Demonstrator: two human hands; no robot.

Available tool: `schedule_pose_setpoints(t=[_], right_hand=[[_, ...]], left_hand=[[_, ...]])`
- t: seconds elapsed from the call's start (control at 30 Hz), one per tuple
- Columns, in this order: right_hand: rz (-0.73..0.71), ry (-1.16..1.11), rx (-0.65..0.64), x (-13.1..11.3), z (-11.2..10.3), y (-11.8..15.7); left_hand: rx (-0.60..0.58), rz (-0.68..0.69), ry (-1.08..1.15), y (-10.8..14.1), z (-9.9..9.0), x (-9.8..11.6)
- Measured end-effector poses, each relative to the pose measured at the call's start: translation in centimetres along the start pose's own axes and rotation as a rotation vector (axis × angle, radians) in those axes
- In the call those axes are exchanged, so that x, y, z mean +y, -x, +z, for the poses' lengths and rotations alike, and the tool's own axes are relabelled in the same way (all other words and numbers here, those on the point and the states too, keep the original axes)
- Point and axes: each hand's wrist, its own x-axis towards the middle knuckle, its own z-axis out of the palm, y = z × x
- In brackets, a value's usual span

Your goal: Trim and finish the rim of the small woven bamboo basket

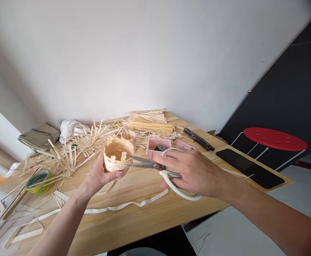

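My left hand [102,174] is wrapped round the side of a small woven basket [115,164], which it holds upright with its mouth facing up. Short strip ends stick up inside the basket's near rim. In my right hand [188,170] is a pair of white-handled scissors [168,173], fingers through the loops. The scissors' blades are slightly parted and point left, their tips at the basket's right rim near one strip end. Behind the basket stands a smaller pinkish woven basket [129,138].
On the wooden table [134,220] lie bundled strips [151,125], a pink box [157,145], a black cutter [198,138], a phone [248,168], green tape [40,183] and a long white strip [123,206]. Splayed woven pieces [67,160] lie left. A red stool [275,138] stands right.
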Motion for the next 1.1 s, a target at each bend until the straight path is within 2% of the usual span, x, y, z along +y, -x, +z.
schedule_pose_setpoints(t=[0.2, 0.53, 0.63, 0.8, 1.0, 1.1], right_hand=[[-0.090, 0.078, 0.008, 0.1, 0.2, -0.3], [-0.094, 0.046, 0.004, 0.1, -0.1, -0.2], [-0.098, 0.038, -0.025, 0.2, 0.0, 0.0], [-0.111, 0.080, 0.000, 0.1, 0.0, 0.0], [-0.122, 0.104, -0.035, -0.2, -0.4, 0.0], [-0.140, 0.096, -0.013, -0.2, -0.3, 0.1]], left_hand=[[-0.074, 0.008, 0.001, 0.0, 0.0, 0.2], [-0.139, -0.042, 0.030, -0.2, 0.7, 0.4], [-0.147, -0.049, 0.023, -0.2, 0.8, 0.4], [-0.165, -0.052, 0.033, -0.3, 0.8, 0.0], [-0.136, -0.068, 0.031, -0.2, 1.0, 0.1], [-0.138, -0.087, 0.027, -0.1, 1.1, 0.4]])
